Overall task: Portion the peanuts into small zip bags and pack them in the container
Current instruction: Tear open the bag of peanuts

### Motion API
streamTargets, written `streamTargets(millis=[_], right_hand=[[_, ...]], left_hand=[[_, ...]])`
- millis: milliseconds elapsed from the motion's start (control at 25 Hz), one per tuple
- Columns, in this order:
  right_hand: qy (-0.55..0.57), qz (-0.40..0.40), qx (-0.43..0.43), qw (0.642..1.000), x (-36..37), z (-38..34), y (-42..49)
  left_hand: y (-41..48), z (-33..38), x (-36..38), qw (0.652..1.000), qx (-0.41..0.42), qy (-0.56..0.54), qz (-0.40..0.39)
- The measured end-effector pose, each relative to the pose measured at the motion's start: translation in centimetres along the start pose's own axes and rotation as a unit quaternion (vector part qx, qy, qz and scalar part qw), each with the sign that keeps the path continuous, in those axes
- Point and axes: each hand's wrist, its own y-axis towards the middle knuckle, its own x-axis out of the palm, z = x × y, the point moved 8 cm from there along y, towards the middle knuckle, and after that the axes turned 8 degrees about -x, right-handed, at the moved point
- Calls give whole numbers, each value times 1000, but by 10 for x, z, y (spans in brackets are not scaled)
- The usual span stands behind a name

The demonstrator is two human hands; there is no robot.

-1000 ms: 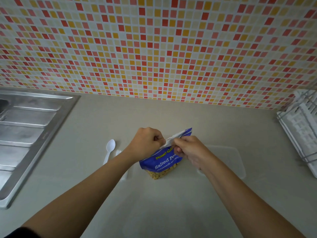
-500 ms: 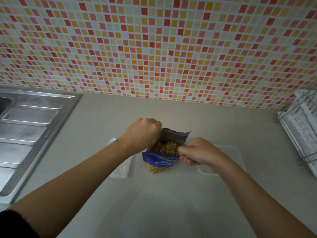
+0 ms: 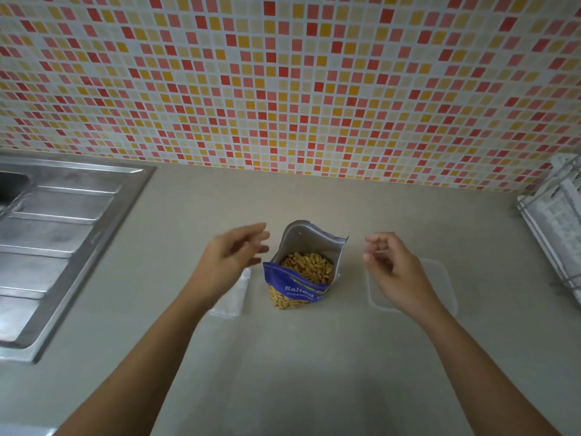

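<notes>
A blue bag of salted peanuts (image 3: 295, 283) stands upright on the counter with its top pulled wide, and the peanuts (image 3: 309, 267) show inside. My left hand (image 3: 231, 258) hovers just left of the bag with relaxed fingers, holding nothing. To the bag's right, my right hand (image 3: 388, 264) hangs with loosely curled fingers, also holding nothing. Small clear zip bags (image 3: 232, 295) lie flat under my left wrist, partly hidden. A clear plastic container (image 3: 440, 289) sits on the counter beneath my right hand.
A steel sink drainboard (image 3: 59, 234) fills the left side. A white wire rack (image 3: 558, 231) stands at the right edge. The tiled wall (image 3: 289, 83) runs along the back of the beige counter (image 3: 298, 372).
The bag's top went from pinched between both hands to pulled wide. Both hands then let go and moved apart to either side of it. The white spoon is now out of sight.
</notes>
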Motion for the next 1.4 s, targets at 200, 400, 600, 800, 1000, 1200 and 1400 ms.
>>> streamTargets(millis=[200, 400, 600, 800, 1000, 1200, 1400], right_hand=[[0, -109, -44, 993, 43, 8, 13], [21, -3, -35, 999, 33, 23, 16], [59, 11, -33, 998, 42, 25, 11], [71, 16, -33, 997, 50, 29, 15], [77, 13, -10, 997, 52, 35, 20], [95, 11, -4, 995, 53, 38, 16], [89, 44, 0, 995, 54, 34, 9]], left_hand=[[-22, -47, 20, 974, 54, 212, 57], [21, -11, 2, 940, 126, 293, 123], [38, -9, 0, 946, 128, 290, 67], [46, -11, 5, 941, 131, 308, 39], [38, -14, 4, 947, 142, 277, 81], [37, -17, 2, 944, 157, 281, 75], [39, -24, 4, 958, 119, 260, 19]])
